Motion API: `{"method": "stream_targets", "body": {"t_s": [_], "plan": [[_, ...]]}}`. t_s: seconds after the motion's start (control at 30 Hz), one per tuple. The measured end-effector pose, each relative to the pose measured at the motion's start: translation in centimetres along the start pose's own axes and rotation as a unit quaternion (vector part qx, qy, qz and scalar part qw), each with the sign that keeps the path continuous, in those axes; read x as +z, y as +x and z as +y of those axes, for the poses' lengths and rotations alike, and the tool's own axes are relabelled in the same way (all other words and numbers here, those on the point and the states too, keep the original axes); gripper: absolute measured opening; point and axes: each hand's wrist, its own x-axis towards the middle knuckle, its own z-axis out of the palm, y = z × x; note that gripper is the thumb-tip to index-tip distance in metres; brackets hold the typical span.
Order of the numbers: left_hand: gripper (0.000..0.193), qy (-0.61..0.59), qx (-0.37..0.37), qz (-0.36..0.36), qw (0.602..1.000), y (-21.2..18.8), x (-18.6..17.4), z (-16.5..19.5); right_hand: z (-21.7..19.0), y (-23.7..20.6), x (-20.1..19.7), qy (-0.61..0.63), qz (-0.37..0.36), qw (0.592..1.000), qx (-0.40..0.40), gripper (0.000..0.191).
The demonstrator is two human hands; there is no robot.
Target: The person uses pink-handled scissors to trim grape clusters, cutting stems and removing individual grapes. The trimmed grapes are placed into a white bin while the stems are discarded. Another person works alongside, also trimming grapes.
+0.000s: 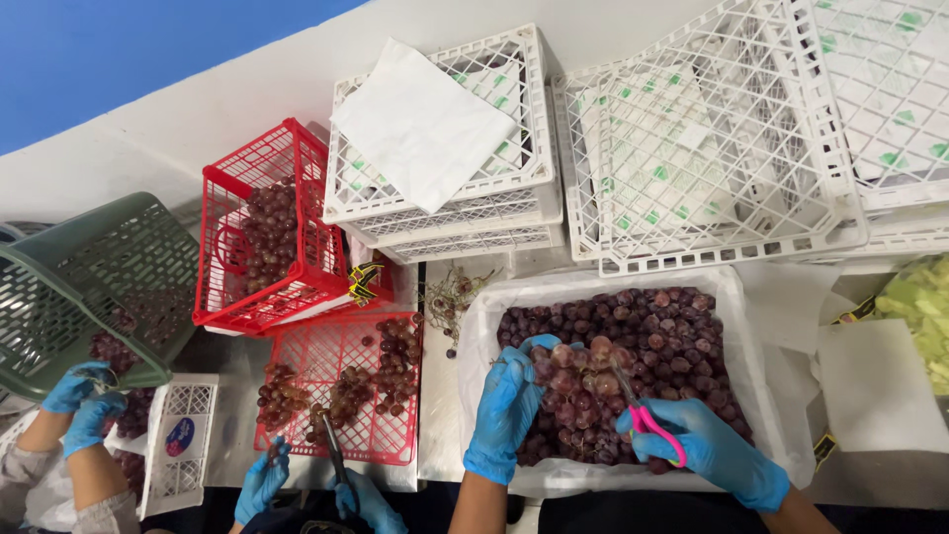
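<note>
Grapes (633,346), dark red, filled a white-lined crate (736,287). Left hand (506,405), in a blue glove, had its fingers closed around 1 bunch near the crate's left side; right hand (697,445) gripped pink-handled scissors (643,410), blades pointing into the same bunch.

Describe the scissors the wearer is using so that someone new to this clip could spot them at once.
Start at the big white-lined crate of red grapes at lower centre. The gloved right hand holds small scissors over the fruit. Their bright pink handles set them apart from the dark-handled pair at the red crate.
</note>
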Motion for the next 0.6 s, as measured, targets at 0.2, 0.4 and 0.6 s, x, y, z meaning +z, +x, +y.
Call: {"method": "stream_targets", "body": {"t_s": [0.2,0.4,0.6], "plan": [[0.023,0.037,-0.003,0.013,0.999,-0.3,0.4,0.0,0.4,0.4,0.0,-0.024,0.026,0.998,-0.050,0.033],[0.023,0.062,-0.003,0.008,0.998,-0.4,-0.2,-0.6,1.5,1.5,-0.1,-0.044,0.041,0.990,-0.128,0.028],[0.024,0.047,-0.010,0.023,0.999,-0.2,-0.2,-0.9,2.1,1.3,-0.3,-0.059,0.098,0.987,-0.117,0.022]]}}
